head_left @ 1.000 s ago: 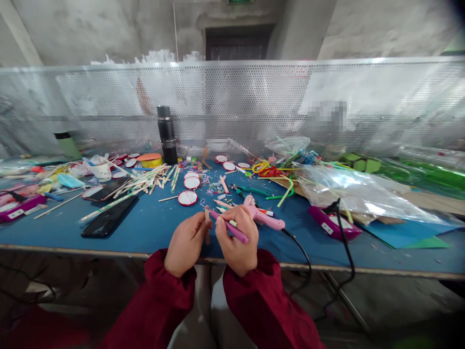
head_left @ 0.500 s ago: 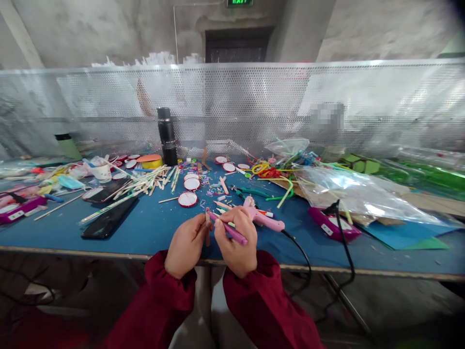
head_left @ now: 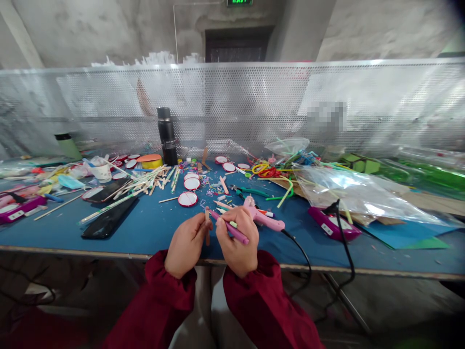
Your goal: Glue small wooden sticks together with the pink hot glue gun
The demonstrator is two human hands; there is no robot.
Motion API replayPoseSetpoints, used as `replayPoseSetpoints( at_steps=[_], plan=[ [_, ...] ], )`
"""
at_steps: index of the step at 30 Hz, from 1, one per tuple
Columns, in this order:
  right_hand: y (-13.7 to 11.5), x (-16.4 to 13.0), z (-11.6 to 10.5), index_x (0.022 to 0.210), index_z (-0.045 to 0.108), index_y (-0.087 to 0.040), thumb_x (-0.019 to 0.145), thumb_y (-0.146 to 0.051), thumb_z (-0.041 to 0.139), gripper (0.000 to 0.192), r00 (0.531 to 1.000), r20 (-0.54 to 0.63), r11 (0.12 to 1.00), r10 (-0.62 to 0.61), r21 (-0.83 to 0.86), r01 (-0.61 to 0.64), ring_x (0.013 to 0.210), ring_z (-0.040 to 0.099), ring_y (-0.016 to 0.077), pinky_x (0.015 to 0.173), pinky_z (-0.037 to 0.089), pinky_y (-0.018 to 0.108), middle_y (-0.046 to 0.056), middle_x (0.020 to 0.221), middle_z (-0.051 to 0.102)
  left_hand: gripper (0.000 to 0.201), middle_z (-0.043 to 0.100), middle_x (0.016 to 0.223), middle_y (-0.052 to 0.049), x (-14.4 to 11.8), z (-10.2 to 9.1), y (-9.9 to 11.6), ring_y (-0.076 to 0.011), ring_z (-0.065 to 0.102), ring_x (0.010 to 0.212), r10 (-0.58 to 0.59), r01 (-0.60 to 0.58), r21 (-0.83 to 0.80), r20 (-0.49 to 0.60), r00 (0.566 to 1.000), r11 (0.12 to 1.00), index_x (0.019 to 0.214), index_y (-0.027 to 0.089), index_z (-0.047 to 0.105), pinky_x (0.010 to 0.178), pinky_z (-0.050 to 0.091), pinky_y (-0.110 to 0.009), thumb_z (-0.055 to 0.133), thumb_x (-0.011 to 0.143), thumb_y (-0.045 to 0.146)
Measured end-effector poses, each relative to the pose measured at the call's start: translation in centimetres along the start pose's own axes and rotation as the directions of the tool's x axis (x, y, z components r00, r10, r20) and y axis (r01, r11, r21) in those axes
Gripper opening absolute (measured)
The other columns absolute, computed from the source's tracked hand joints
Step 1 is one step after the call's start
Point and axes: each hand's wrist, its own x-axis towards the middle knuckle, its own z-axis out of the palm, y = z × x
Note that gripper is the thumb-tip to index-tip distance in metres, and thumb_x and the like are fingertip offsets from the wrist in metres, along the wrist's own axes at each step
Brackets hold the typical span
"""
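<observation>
Head view shows our two hands close together over the near edge of the blue table (head_left: 152, 228). Our left hand (head_left: 184, 246) is closed on a small wooden stick (head_left: 207, 227), pinched between thumb and fingers. The stick stands almost upright in the picture, with its long axis running from the table edge away from us; a short piece shows above the fingers and a short piece below. Our right hand (head_left: 238, 242) is closed around a purple marker (head_left: 229, 228), held like a pen. The marker lies slanted: its tip points up and to the left, toward the stick, and its back end goes down to the right over the knuckles. The tip is at the upper part of the stick, touching it or just beside it; we cannot tell which. So the stick lies to the left of the marker grip, and the two long axes cross at an angle, not parallel.

Just behind the right hand a pink glue gun (head_left: 262, 216) lies on the table, and its black cable (head_left: 303, 252) falls over the edge. Further left a black phone (head_left: 109, 218) lies flat, well apart from the hands. Red-rimmed round discs (head_left: 188, 198) and loose sticks (head_left: 145, 184) lie further back.
</observation>
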Motion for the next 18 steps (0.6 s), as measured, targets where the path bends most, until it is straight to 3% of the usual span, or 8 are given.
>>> replayPoseSetpoints(
  at_steps=[18],
  plan=[
    [0.0,-0.04,0.0,0.082,0.054,-0.025,0.092,-0.015,0.061,0.015,1.0,-0.002,1.0,-0.006,-0.012,0.006,0.072,0.063,0.0177,0.081,0.051,0.04,-0.003,0.074,0.064,0.039,0.06,0.07,0.001,-0.02,-0.03,0.01,-0.0181,0.055,0.071,-0.005,0.005,0.0,0.004,1.0,1.0,0.083,0.022,0.055,0.069,0.039,-0.029,0.04,0.108,0.047]
  ],
)
